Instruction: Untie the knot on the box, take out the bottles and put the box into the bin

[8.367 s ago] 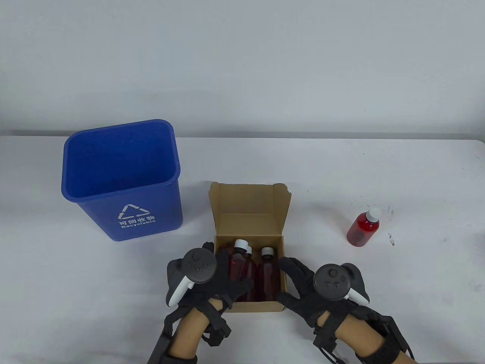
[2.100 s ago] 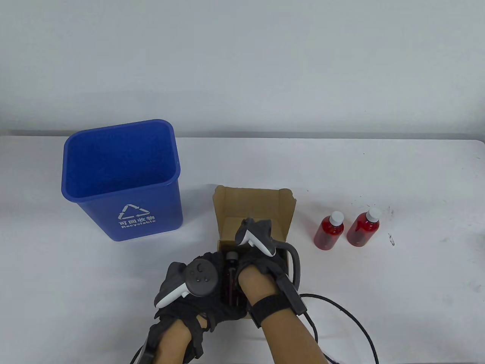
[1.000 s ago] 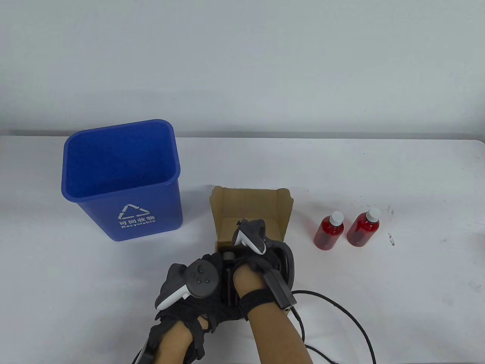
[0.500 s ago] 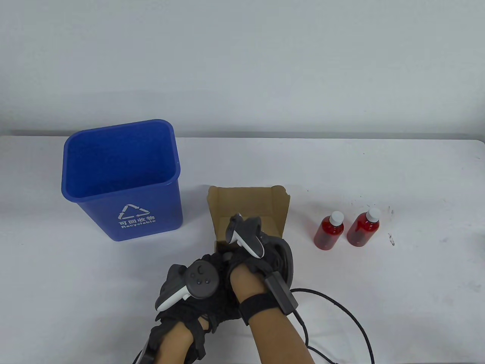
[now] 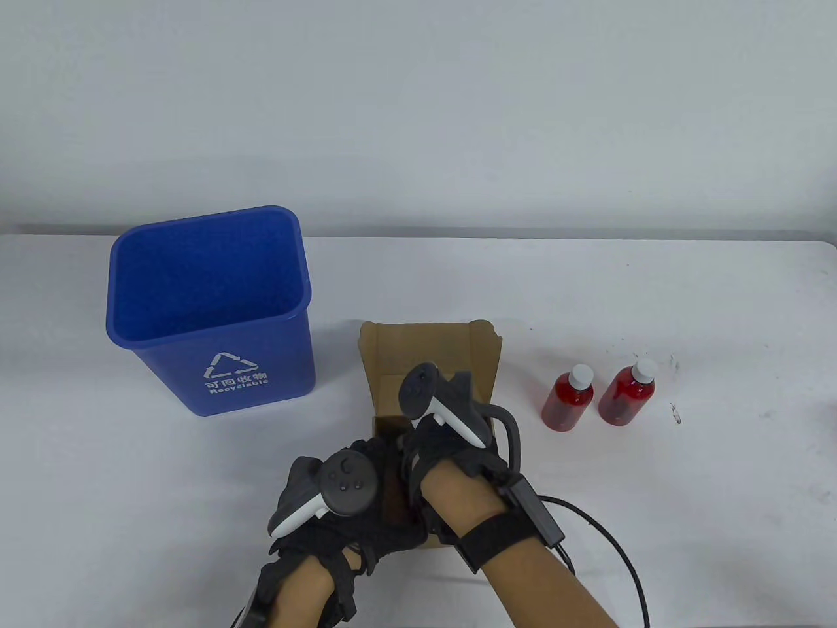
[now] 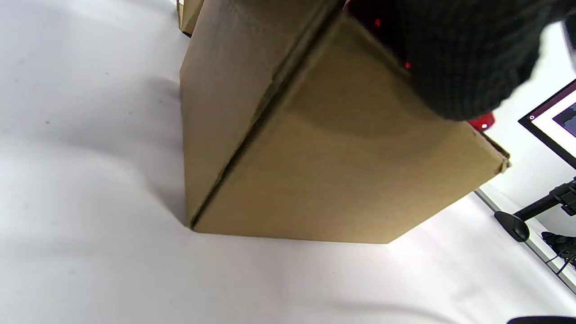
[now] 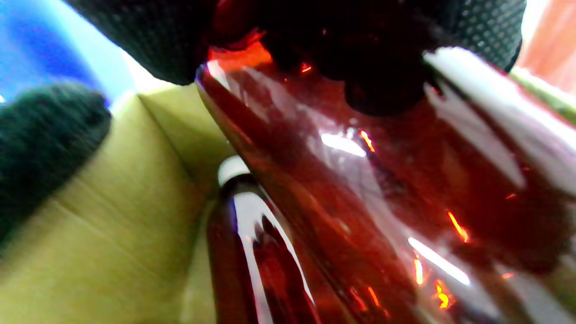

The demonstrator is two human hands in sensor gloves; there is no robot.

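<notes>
Bottles: two standing on table (image 5: 567,398) (image 5: 626,395), two in box (image 7: 360,180) (image 7: 252,252) | right hand (image 5: 451,451) is gripping one | left hand (image 5: 340,517) is holding box (image 5: 425,353) | one bin (image 5: 209,307)

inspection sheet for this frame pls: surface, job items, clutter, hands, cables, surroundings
Surface: white table, dark specks near the right bottle.
Job's things: cardboard box open, lid flap up; two red bottles upright on the table right of it, apart; two more inside the box, one held bottle and one standing bottle; blue bin upright left of the box.
Clutter: nothing seen.
Grips: left hand holds the box's near left corner; right hand reaches into the box, fingers around a bottle.
Cables: black cable from the right wrist across the table.
Surroundings: plain wall; monitor edge in left wrist view.
</notes>
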